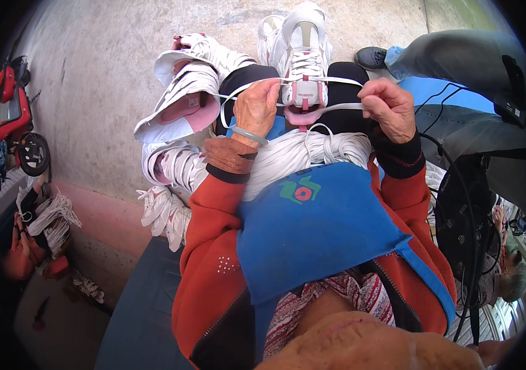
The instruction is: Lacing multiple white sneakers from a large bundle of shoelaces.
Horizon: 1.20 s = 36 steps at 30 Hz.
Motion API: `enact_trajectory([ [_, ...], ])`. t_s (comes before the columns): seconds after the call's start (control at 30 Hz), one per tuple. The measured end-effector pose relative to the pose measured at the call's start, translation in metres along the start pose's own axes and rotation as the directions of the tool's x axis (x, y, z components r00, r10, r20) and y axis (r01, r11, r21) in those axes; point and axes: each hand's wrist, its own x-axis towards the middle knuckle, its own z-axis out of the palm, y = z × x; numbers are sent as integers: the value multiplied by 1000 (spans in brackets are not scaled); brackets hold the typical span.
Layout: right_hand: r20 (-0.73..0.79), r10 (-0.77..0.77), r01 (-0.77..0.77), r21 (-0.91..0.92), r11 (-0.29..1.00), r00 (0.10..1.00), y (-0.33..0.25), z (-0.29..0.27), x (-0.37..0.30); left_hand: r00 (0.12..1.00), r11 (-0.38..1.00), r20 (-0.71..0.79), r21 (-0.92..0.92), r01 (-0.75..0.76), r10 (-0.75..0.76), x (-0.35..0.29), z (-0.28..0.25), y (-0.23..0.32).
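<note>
A white sneaker [305, 58] with a pink lining and pink tabs stands between my knees, toe away from me. White shoelace [337, 80] runs through its upper eyelets, and its two ends stretch out to the sides. My left hand [256, 106] is closed in a pinch on the lace, left of the sneaker's tongue. To the right, my right hand [389, 110] pinches the other end of the lace, fingers curled. A thick bundle of white laces [337, 148] lies across my lap, at the top of a blue apron [312, 216].
Nested white shoe uppers [179, 102] and more sneakers [167, 213] are piled at my left. Close on the right are a person's jeans-clad leg [460, 61], a black bag [460, 209] and a hanging cable [469, 203]. A red scooter [13, 117] stands far left.
</note>
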Motion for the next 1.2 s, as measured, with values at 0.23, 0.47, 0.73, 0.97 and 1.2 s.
enact_trajectory([
  [0.23,-4,141,-72,-874,481,990,42,-27,-6,999,999,-33,47,12,-10,8,1,14],
  [0.47,196,-191,265,-844,465,962,44,-13,0,977,949,-63,258,-180,202,10,13,-6],
  [0.73,156,-352,277,-903,327,923,74,7,13,993,972,-6,206,-112,115,17,18,-8],
  [0.97,32,-109,83,-864,496,994,62,10,10,951,873,5,396,-284,308,23,15,9],
  [1.2,-28,-164,52,-885,463,986,65,13,27,995,995,46,-30,95,-94,25,19,-3],
])
